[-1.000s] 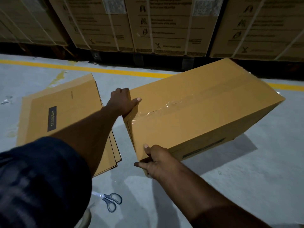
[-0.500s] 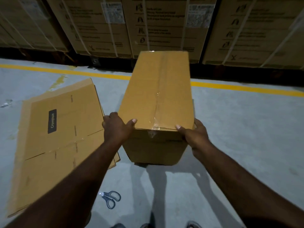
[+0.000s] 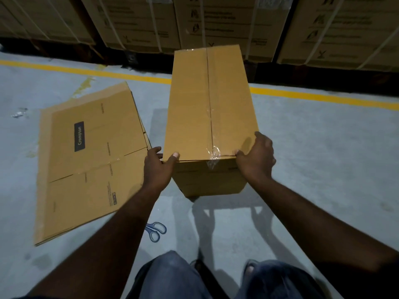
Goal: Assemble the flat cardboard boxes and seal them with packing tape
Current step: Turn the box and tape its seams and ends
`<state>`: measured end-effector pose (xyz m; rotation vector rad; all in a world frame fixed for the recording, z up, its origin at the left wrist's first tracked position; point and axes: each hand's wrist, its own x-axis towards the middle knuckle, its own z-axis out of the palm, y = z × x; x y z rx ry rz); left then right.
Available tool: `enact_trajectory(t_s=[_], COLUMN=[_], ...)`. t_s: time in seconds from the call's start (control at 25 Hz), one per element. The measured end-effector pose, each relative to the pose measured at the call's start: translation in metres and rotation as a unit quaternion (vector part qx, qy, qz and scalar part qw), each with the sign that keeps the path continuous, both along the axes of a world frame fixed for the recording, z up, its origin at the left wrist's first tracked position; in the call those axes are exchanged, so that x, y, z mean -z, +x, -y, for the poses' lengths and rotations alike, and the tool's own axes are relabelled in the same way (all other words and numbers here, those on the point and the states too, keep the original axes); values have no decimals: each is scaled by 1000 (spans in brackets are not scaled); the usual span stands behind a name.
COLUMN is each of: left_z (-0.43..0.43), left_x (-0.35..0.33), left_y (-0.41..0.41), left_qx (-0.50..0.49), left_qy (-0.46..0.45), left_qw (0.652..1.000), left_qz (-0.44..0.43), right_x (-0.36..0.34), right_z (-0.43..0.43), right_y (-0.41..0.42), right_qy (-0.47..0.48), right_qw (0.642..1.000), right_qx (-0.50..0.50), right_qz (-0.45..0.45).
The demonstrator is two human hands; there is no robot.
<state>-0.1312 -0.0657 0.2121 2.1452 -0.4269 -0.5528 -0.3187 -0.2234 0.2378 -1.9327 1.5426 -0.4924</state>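
- Now the taped box (image 3: pixel 211 108) sits in the middle of the scene, long side running away from the person, its near end held between both hands.
- The left hand (image 3: pixel 158 167) grips the near left corner, thumb on the top face and fingers curled down the left side. The right hand (image 3: pixel 255 157) grips the near right corner the same way.
- Clear tape (image 3: pixel 212 151) runs along the top seam and folds over the near edge. Its end is wrinkled there.
- From the shadow beneath, the near end looks raised off the floor (image 3: pixel 323 169); whether the far end rests on it I cannot tell.
- Risk: with a hold on only the two near corners, the box could swing or slip out if it is turned quickly.
- Risk: the crinkled tape end may lift if a thumb drags across it, and the seam would open.
- The flat cardboard sheets (image 3: pixel 90 160) lie just left of the box, very near the left hand. Swinging the box that way would knock them.
- The scissors (image 3: pixel 155 230) lie on the floor near the person's knees, easy to tread on.
- Beyond a yellow line (image 3: pixel 323 97), strapped cartons (image 3: pixel 226 24) wall off the far side, limiting how far the box can be pushed.
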Motion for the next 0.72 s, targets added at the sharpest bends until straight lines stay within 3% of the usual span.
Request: enact_trajectory(t_s=[0.08,0.16,0.28,0.4,0.48,0.72], left_z=[-19,-44,-85,-135,-168,-230], left_x=[11,27,61,105,134,219], left_y=[0,3,17,36,44,49], left_qx=[-34,-66,-115,-154,-171,-131], left_qy=[-38,-54,-27,65,128,263], left_qw=[997,991,985,975,965,947], left_qz=[-59,-103,-129,-143,-154,-129], right_x=[-3,1,22,66,102,207], right_z=[-26,-58,-104,-136,-151,-197], right_y=[15,36,72,108,129,178], right_qy=[-133,-200,-185,-105,-47,96], right_qw=[985,947,874,803,783,776], right_qx=[-107,-238,-438,-586,-620,-606], right_qz=[30,81,103,37,-24,-149])
